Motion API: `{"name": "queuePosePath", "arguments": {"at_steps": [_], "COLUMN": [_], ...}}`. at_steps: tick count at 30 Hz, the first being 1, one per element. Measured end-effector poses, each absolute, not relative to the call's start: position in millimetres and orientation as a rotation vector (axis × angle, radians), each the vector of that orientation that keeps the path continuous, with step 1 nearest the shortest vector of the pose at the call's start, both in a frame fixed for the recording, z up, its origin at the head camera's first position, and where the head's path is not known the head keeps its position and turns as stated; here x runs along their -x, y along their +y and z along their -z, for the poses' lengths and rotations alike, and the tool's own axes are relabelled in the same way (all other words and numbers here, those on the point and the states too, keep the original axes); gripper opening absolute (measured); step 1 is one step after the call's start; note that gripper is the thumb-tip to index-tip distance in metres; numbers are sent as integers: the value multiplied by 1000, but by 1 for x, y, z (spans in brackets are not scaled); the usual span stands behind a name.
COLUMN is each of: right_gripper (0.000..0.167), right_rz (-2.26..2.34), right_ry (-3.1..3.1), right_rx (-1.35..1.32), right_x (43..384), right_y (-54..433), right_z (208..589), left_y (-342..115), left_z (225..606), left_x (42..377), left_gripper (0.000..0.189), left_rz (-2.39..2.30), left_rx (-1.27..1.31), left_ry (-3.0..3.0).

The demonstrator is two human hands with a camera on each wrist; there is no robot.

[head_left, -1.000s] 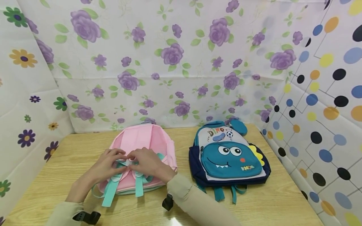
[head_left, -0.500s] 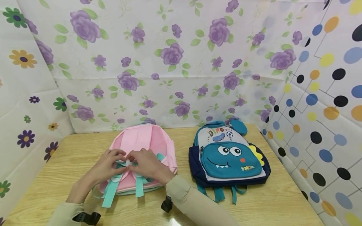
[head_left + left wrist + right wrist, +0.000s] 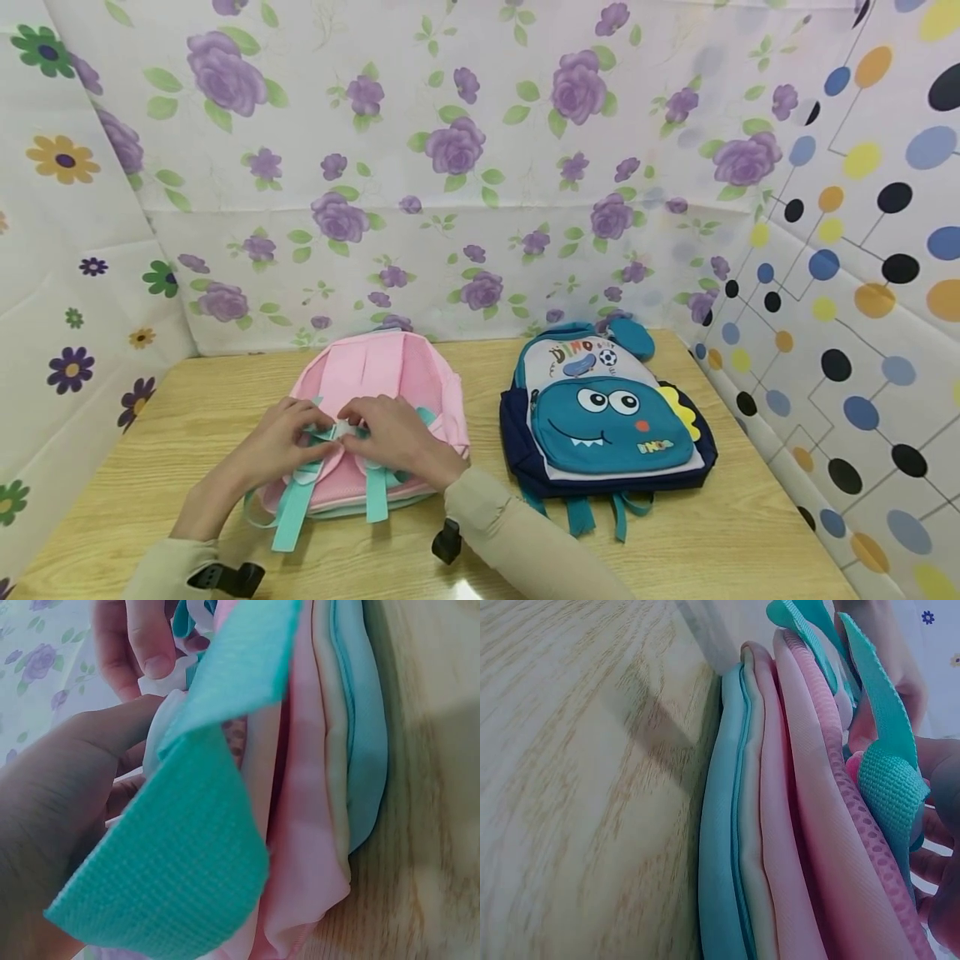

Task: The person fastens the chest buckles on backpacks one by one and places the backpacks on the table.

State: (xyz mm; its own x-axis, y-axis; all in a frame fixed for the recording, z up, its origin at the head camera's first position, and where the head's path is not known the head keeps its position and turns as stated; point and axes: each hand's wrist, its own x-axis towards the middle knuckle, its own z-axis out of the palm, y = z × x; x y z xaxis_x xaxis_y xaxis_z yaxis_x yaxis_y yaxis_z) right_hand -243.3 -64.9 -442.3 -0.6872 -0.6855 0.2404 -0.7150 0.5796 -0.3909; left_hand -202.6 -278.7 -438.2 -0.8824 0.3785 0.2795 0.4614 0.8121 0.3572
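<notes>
A pink backpack (image 3: 363,358) lies on the table with its strap side up. Both hands meet over its lower half, at a small white buckle (image 3: 343,428) on teal webbing straps. My left hand (image 3: 281,440) pinches the buckle's left side, and my right hand (image 3: 393,433) pinches its right side. White plastic (image 3: 166,679) shows between the fingertips in the left wrist view, partly covered by a teal strap (image 3: 180,847). Whether the buckle's halves are joined cannot be made out. In the right wrist view a teal strap (image 3: 889,776) stands in front of the fingers.
To the right lies a teal and navy dinosaur backpack (image 3: 615,417), its straps trailing toward the front. The wooden table (image 3: 187,400) is bounded by a flowered cloth (image 3: 420,250) at the back and a dotted cloth (image 3: 840,333) on the right.
The hands stay at almost the same spot. More of the white buckle shows between the fingertips now, and the teal strap end below my right hand has shifted slightly right.
</notes>
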Motion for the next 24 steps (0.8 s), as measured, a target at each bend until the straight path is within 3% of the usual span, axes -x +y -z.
{"name": "queuePosePath", "arguments": {"at_steps": [24], "right_gripper": [30], "right_rz": [-680], "right_ry": [-2695], "right_rx": [-1260], "right_x": [247], "right_y": [-46], "right_z": [439], "left_y": [-282], "left_z": [434], "left_x": [200], "left_gripper": [24], "left_rz": [735], "left_rx": [692], "left_ry": [-2797]}}
